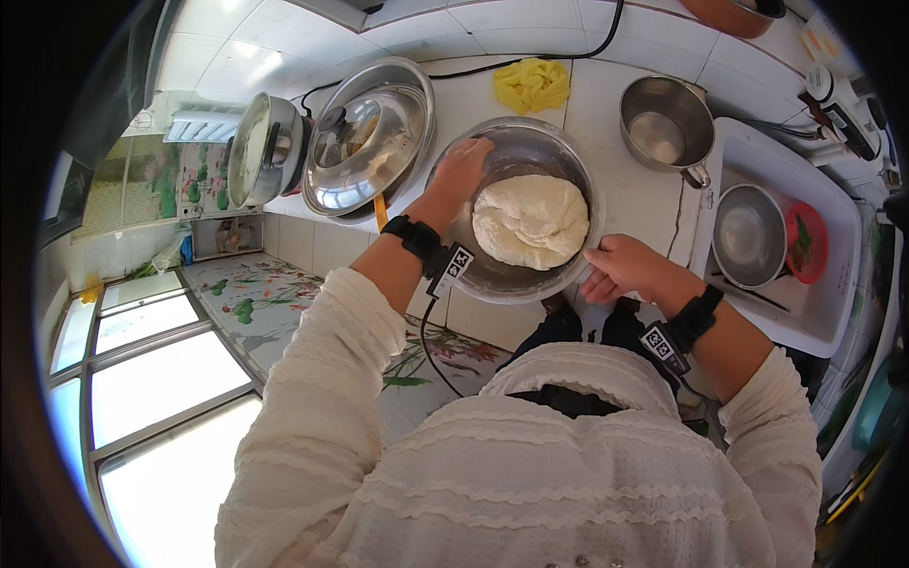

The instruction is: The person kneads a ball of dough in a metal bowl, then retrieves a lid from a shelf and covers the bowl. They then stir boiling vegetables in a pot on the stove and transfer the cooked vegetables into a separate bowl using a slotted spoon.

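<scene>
A large lump of pale dough (531, 221) lies in a wide stainless-steel bowl (572, 153) on the counter in front of me. My left hand (460, 169) reaches across the bowl's left rim and grips it, fingertips on the inner wall and thumb hidden. At the near right of the bowl, my right hand (616, 268) pinches the rim, thumb at the edge and fingers curled outside below it. Neither hand touches the dough. Dark straps with small coded devices are around both wrists.
Left of the bowl, a lidded metal pan (369, 153) sits tilted before a steel pot (266, 149). A yellow cloth (532, 85) lies behind. To the right stand a handled steel pot (667, 124) and a white sink (827, 312) holding a metal pot (749, 234) and a red basin (809, 245).
</scene>
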Demonstrator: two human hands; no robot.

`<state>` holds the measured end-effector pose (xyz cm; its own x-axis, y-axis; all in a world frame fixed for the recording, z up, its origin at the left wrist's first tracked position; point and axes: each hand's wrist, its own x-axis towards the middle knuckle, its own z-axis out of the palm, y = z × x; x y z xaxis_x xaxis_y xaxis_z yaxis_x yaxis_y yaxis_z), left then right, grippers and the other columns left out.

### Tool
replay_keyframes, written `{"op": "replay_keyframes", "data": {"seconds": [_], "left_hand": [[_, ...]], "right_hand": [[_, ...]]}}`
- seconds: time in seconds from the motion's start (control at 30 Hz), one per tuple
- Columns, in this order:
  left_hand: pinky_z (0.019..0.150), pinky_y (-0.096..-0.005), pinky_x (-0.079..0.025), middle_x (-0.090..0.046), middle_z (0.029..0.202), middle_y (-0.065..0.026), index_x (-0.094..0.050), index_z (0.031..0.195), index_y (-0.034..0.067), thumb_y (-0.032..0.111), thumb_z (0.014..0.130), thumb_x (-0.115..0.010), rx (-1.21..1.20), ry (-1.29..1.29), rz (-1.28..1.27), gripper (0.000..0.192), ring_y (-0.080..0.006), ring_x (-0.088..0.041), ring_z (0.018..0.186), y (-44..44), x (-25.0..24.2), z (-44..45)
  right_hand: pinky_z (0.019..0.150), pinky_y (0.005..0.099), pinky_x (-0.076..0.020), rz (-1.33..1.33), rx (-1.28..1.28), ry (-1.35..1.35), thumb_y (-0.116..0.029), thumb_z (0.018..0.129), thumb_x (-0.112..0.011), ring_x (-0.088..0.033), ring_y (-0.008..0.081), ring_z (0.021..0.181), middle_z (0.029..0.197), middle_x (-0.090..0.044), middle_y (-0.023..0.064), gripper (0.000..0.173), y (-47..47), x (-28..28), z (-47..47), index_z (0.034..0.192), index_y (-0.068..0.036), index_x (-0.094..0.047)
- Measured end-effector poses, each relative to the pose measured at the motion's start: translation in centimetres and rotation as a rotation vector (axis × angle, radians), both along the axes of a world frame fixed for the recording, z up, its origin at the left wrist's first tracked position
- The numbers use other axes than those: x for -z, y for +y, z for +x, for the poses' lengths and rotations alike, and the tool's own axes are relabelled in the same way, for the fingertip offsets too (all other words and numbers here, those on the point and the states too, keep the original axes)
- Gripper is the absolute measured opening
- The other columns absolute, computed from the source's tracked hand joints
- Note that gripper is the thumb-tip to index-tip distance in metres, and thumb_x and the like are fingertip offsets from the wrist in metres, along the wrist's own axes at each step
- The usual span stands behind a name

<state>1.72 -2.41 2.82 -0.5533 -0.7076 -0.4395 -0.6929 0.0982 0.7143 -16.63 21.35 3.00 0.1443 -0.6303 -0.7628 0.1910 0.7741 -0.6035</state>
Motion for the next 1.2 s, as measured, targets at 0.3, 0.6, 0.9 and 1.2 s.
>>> {"op": "replay_keyframes", "data": {"seconds": [0.3,0.6,0.9,1.2], "left_hand": [[0.071,-0.0345,-0.048,-0.062,0.088,-0.0105,-0.063,0.099,0.001,0.035,0.095,-0.044,-0.435,-0.039,0.429,0.04,-0.0198,-0.061,0.084,1.9,2.3,1.1],[0.081,-0.0453,-0.041,-0.055,0.095,-0.0174,-0.053,0.1,-0.001,0.021,0.09,-0.049,-0.146,-0.161,-0.535,0.024,-0.0334,-0.053,0.09,11.6,1.8,0.5],[0.088,-0.0477,-0.038,-0.055,0.106,-0.0175,-0.047,0.104,0.004,0.021,0.093,-0.046,-0.165,-0.294,-0.743,0.02,-0.0367,-0.051,0.105,13.0,2.8,-4.3],[0.096,-0.0446,-0.038,-0.058,0.115,-0.0159,-0.047,0.124,0.002,0.033,0.099,-0.042,0.021,-0.058,-0.223,0.04,-0.0309,-0.053,0.109,2.5,6.7,-3.1]], "right_hand": [[0.048,0.0345,-0.0556,-0.058,-0.021,0.338,-0.029,0.099,-0.043,-0.065,0.0251,0.055,0.084,-0.059,0.0168,0.035,-4.9,0.0,-2.8,0.105,0.006,-0.046],[0.044,0.0347,-0.0528,-0.109,0.074,0.239,-0.027,0.098,-0.043,-0.058,0.0222,0.048,0.082,-0.057,0.0141,0.032,-4.5,0.6,-0.1,0.099,0.004,-0.049],[0.046,0.0348,-0.0538,-0.158,-0.112,0.262,-0.024,0.098,-0.042,-0.064,0.0256,0.051,0.078,-0.062,0.0202,0.033,-5.1,-0.4,-1.7,0.1,0.009,-0.049],[0.051,0.0347,-0.0567,-0.122,-0.07,0.312,-0.032,0.098,-0.044,-0.068,0.0243,0.063,0.078,-0.065,0.0187,0.042,-5.0,0.6,-3.2,0.099,0.008,-0.054]]}}
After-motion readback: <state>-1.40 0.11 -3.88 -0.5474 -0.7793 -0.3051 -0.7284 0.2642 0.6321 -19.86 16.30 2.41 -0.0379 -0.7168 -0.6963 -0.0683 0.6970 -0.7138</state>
